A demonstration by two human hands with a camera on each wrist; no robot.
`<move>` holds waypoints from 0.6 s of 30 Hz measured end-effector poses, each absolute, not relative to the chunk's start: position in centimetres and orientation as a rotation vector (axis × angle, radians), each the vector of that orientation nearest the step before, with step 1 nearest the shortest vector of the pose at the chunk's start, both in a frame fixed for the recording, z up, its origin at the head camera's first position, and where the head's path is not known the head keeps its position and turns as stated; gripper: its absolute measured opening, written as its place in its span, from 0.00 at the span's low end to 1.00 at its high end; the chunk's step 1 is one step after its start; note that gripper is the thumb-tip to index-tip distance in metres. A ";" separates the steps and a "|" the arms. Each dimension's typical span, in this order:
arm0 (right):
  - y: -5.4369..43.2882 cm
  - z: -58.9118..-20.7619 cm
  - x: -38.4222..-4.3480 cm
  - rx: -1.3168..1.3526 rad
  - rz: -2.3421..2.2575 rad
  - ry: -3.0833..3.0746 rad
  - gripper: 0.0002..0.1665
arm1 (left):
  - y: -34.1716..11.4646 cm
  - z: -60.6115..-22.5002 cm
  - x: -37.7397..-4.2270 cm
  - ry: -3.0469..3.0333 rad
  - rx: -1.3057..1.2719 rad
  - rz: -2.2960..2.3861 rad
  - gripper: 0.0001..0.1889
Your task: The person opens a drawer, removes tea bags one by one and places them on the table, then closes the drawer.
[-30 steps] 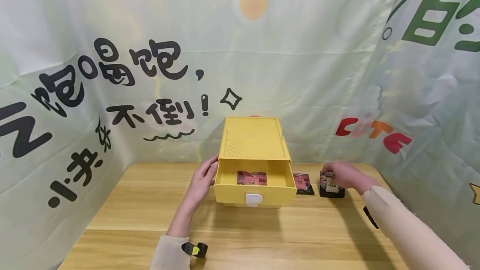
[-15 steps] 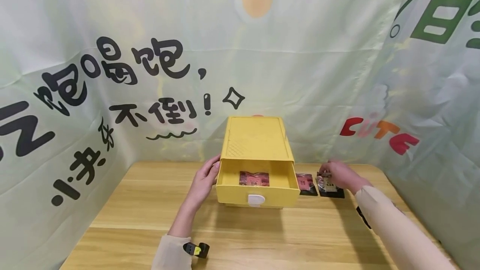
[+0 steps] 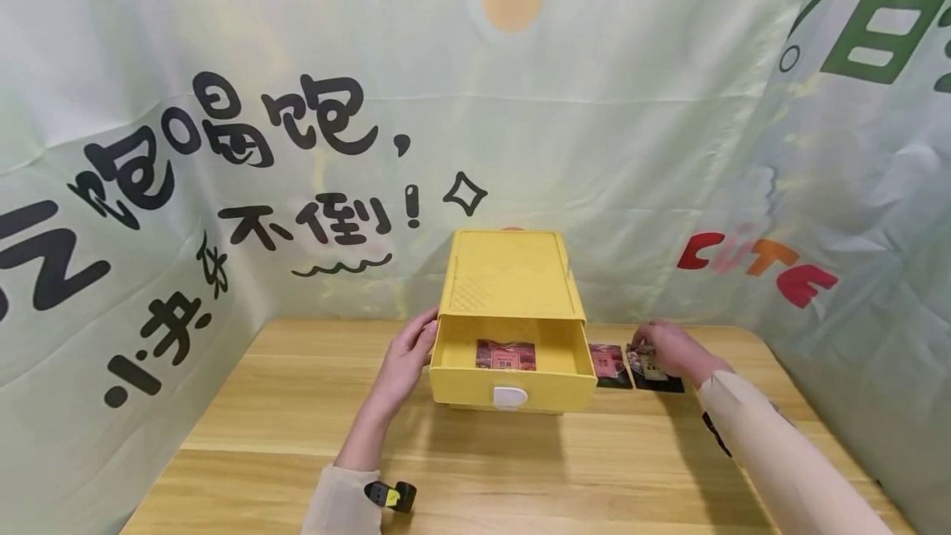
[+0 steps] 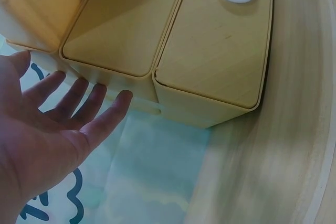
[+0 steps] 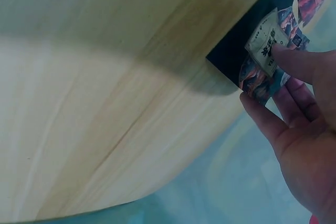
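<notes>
Right hand (image 3: 678,351): the thumb lies on the printed face of the dark packet (image 3: 654,370) with the other fingers behind it, so the fingers are clamped on the packet at its far part; the packet is on the counter (image 3: 297,444), to the right of the yellow drawer unit (image 3: 513,271); whether an edge is lifted cannot be told. Left hand (image 3: 403,353): fingers spread apart, tips at the unit's left side wall; they grip nothing, and firm contact cannot be confirmed.

Potential faults: (a) slip of the dark packet, should the thumb bear on too little of its smooth-looking film; (b) drag of the neighbouring packet (image 3: 607,363), since it lies just beside the dark one and their edges could catch; (c) shift or forward tilt of the unit, since the top drawer (image 3: 456,386) projects over the counter and the left hand does not clasp the body; (d) snagging on the drawer's raised side wall during any low movement toward it; (e) crowding or folding, if another item were laid carelessly over the drawer packet (image 3: 506,356).
</notes>
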State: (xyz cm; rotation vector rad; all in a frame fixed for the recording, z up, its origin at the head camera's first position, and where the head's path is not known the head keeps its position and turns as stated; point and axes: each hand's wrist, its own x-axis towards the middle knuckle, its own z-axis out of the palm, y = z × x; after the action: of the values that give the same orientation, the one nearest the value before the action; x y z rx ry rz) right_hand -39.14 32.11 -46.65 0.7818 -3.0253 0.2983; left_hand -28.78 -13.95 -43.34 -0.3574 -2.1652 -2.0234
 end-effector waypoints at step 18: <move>32.3 -47.6 -38.4 0.782 0.380 -2.957 0.15 | -14.0 -43.3 -28.8 -2.162 -0.359 -2.022 0.24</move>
State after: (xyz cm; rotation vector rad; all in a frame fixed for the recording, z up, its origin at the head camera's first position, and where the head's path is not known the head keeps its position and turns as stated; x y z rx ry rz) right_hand -38.40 32.27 -47.64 0.7816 -2.9572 0.3796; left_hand -28.82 -13.97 -43.34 -0.3589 -2.1618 -2.0216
